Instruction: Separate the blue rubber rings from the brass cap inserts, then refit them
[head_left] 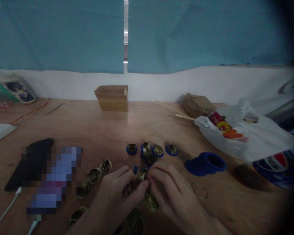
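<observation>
My left hand (122,187) is closed, with thumb and forefinger pinched on a small gold-coloured round metal piece (141,176). A bit of blue shows beside that piece. Meeting it from the other side, the fingertips of my right hand (169,182) are pressed together at its edge; what they grip is partly hidden. Just beyond my hands lie several like pieces seated in blue rings, one of them a blue-rimmed piece (131,149). Gold pieces without blue rims, such as this gold round piece (94,176), form a row left of my left hand.
Right of my hands lies a stack of blue rings (205,164) near a thin wire ring (200,190). A white plastic bag (262,137) and a Pepsi can (278,168) stand farther right. An open cardboard box (113,101) is at the back; a phone (55,179) lies left.
</observation>
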Tool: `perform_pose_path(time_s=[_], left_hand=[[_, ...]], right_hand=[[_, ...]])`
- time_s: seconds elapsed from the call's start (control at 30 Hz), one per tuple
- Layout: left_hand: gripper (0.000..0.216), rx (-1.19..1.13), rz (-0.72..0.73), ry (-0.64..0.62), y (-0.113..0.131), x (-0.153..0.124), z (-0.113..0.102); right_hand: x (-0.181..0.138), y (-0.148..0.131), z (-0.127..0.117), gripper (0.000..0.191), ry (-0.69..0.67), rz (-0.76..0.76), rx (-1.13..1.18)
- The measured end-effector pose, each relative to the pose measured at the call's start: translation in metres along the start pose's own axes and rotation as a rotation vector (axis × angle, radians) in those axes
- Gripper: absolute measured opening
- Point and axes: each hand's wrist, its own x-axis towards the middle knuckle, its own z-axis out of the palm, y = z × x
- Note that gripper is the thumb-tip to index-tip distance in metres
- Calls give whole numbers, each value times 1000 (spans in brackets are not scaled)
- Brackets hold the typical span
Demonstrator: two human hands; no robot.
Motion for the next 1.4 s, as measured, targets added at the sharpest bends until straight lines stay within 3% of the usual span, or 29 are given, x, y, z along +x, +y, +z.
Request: perform_pose_path(time_s=[0.23, 0.43, 0.6, 0.8, 1.07, 1.4], left_hand=[[26, 13, 22, 30, 1, 1, 1], [32, 19, 15, 16, 1, 0, 1], [33, 8, -23, 8, -2, 0, 3], [29, 150, -54, 135, 0, 1, -5], [11, 295, -65, 132, -10, 2, 1], [25, 490, 11, 55, -27, -1, 7]], right_hand=[[-11, 2, -2, 29, -77, -110, -85], [-14, -1, -3, 31, -13, -156, -103], [-4, -3, 0, 21, -13, 16, -6], [11, 5, -1, 11, 48, 250, 143], [7, 0, 8, 17, -226, 266, 213], [6, 3, 3, 17, -210, 279, 233]])
